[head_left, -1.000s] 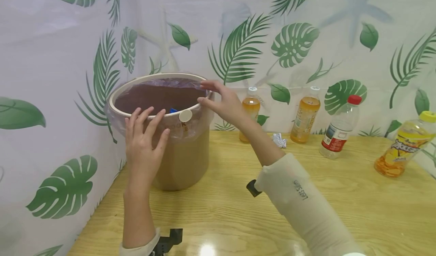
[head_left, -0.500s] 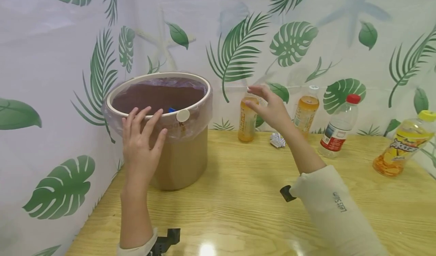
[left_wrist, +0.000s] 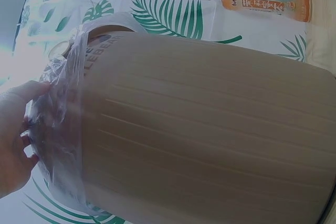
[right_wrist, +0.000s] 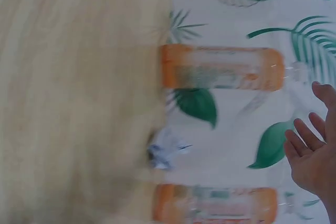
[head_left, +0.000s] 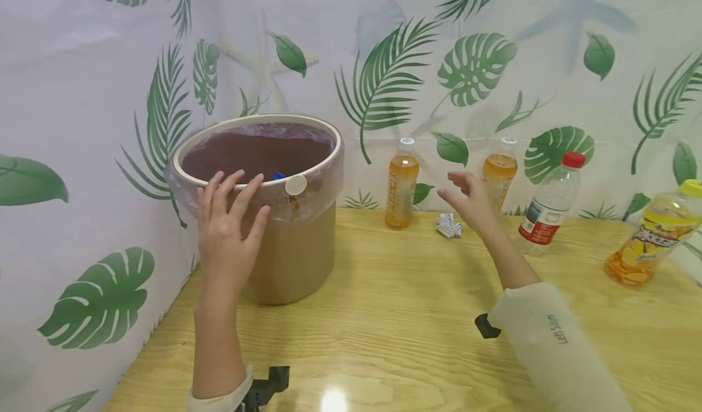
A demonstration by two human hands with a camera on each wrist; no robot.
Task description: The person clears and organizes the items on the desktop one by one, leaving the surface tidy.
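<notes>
A brown trash bin (head_left: 298, 259) with a cream rim and a clear plastic liner (head_left: 320, 202) stands on the left of the table. My left hand (head_left: 227, 241) rests against its front rim, fingers spread and touching the liner, as the left wrist view also shows. A small blue item (head_left: 278, 175) shows inside the bin. In the air above the table, my right hand (head_left: 476, 208) has loose fingers and holds nothing. Just left of it lies a crumpled paper ball (head_left: 449, 225). The right wrist view shows the paper between two orange-drink bottles, apart from the hand.
Along the back stand an orange-drink bottle (head_left: 401, 189), a second such bottle (head_left: 500, 171) partly behind the right hand, and a clear bottle with a red cap (head_left: 543, 214). A yellow-capped bottle (head_left: 644, 244) stands far right. A leaf-patterned sheet (head_left: 384, 83) hangs behind the wooden table (head_left: 356, 339).
My right hand has left the bin's right rim and moved right, then lower, to beside the crumpled paper. My left hand has stayed at the front rim.
</notes>
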